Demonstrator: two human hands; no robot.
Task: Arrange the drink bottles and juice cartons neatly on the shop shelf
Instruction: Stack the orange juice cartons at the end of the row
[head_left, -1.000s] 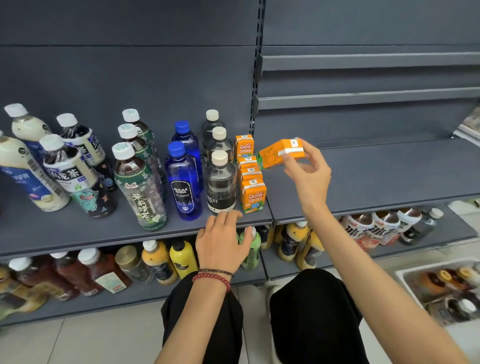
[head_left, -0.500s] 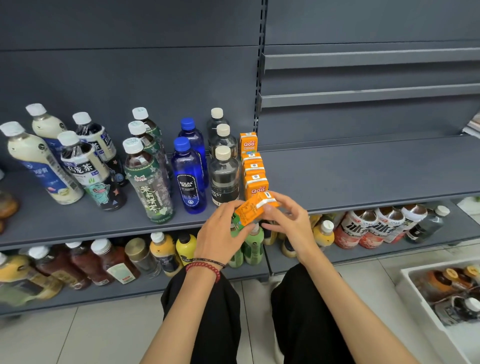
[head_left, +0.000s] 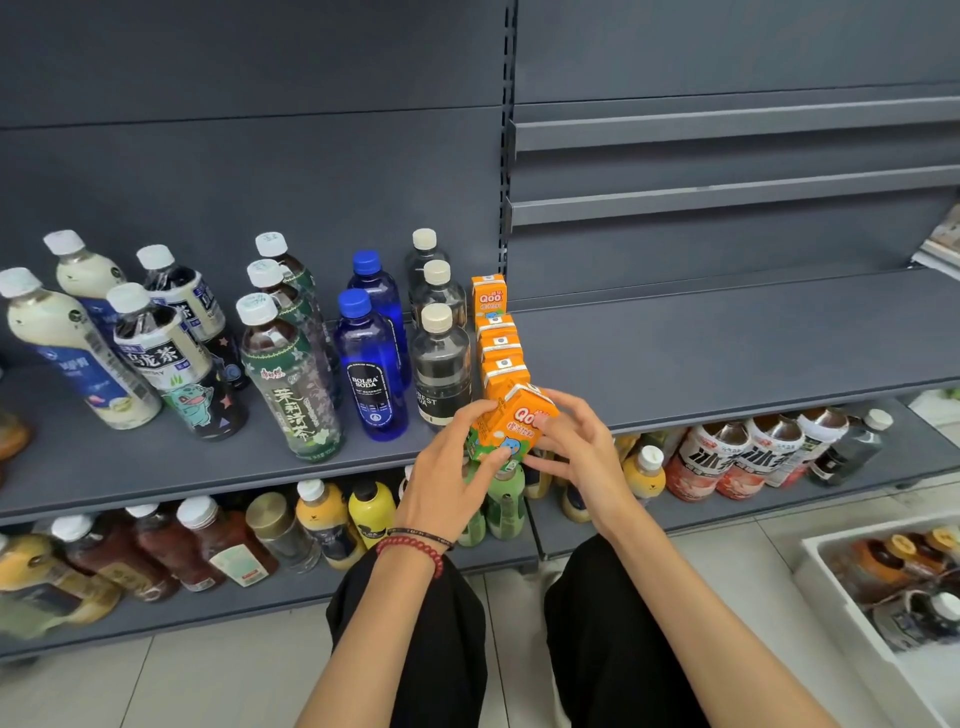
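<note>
**At the shelf's front lip: a tilted carton and a row that could topple**

Just in front of the row of orange cartons (head_left: 500, 345), at the near edge of the shelf (head_left: 727, 358), the loose juice carton (head_left: 511, 427) is held tilted, top leaning right. Both hands have it. The left hand (head_left: 445, 486) has its fingers curled round the left and lower side, and the right hand (head_left: 583, 457) has its fingers clamped on the right side.

The likely risks:
- Set down askew, it may nudge the front carton, and the close-packed file behind could tip back one after another.
- Little shelf seems left before the lip, so a careless release might drop it onto the bottles below.
- Sliding it left could bump the dark bottle (head_left: 441, 371) just beside the row.
- A hard squeeze could dent the soft pack.

Writing that can be read:
- "Qoo" on the held carton and on the rearmost one.
- "BOLSA SODA" on the front blue bottle (head_left: 371, 382).
- Only "...EST" on the dark bottle.
- "茉莉清茶" on the green-labelled tea bottle (head_left: 293, 400).
- A large "冰" on the red-and-white bottles (head_left: 727, 457) on the lower shelf.
</note>
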